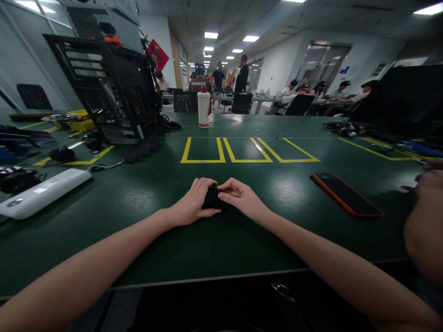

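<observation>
A small black object (210, 198) sits low over the green table (166, 253), between my two hands. My left hand (194, 200) is wrapped round its left side, with the thumb along the near edge and the fingers along the far edge. At its right side, my right hand (238, 196) pinches the edge with thumb and index finger. The object's details are too dark to make out.
Yellow tape outlines (238, 160) lie beyond my hands. A red-edged phone (346, 193) is at right, near another person's arm (425, 221). At left are a white power strip (48, 193) and a black computer case (114, 87). A white cup (204, 109) stands behind.
</observation>
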`<state>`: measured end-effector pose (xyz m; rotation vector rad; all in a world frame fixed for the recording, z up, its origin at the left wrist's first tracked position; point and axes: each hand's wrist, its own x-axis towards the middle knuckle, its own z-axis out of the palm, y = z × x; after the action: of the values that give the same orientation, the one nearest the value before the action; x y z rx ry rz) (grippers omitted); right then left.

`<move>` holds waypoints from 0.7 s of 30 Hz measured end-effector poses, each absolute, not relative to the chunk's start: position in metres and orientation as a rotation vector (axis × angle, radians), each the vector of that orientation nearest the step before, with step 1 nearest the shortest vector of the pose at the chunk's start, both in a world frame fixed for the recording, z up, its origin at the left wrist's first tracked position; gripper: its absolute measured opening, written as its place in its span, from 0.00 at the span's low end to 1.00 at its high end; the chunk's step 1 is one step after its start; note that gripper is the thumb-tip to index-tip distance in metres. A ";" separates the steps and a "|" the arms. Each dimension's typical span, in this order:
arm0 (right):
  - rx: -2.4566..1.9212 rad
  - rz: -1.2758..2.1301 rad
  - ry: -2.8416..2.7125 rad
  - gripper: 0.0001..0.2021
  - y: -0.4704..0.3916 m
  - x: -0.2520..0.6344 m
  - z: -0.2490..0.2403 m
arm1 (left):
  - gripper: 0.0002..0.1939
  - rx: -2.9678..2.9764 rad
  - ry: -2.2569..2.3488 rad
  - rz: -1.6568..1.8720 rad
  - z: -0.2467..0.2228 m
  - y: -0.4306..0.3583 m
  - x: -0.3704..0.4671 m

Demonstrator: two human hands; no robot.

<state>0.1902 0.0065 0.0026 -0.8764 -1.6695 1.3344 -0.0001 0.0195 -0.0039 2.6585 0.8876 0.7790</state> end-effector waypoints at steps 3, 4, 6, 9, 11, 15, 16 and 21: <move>-0.889 1.308 -1.655 0.08 0.007 0.188 0.004 | 0.28 2.671 0.888 0.778 -0.004 0.019 0.000; -0.903 1.315 -1.648 0.10 0.007 0.188 0.005 | 0.28 2.677 0.887 0.776 -0.004 0.019 0.001; -0.943 1.339 -1.633 0.13 0.007 0.188 0.005 | 0.28 2.684 0.883 0.776 -0.004 0.019 0.001; -0.961 1.378 -1.643 0.14 0.006 0.189 0.005 | 0.28 2.676 0.879 0.786 -0.003 0.020 0.001; -0.931 1.391 -1.655 0.14 0.005 0.189 0.004 | 0.27 2.663 0.885 0.791 -0.004 0.020 0.001; -0.858 1.395 -1.680 0.16 0.003 0.191 0.003 | 0.27 2.650 0.892 0.791 -0.005 0.020 0.000; -0.853 1.394 -1.687 0.16 0.003 0.191 0.002 | 0.27 2.652 0.892 0.788 -0.005 0.020 0.000; -0.862 1.337 -1.657 0.09 0.006 0.189 0.000 | 0.28 2.665 0.890 0.780 -0.004 0.020 0.001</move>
<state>0.1894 0.0060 0.0003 -0.8619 -1.6574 1.3373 0.0005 0.0204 -0.0044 2.6652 0.8904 0.7796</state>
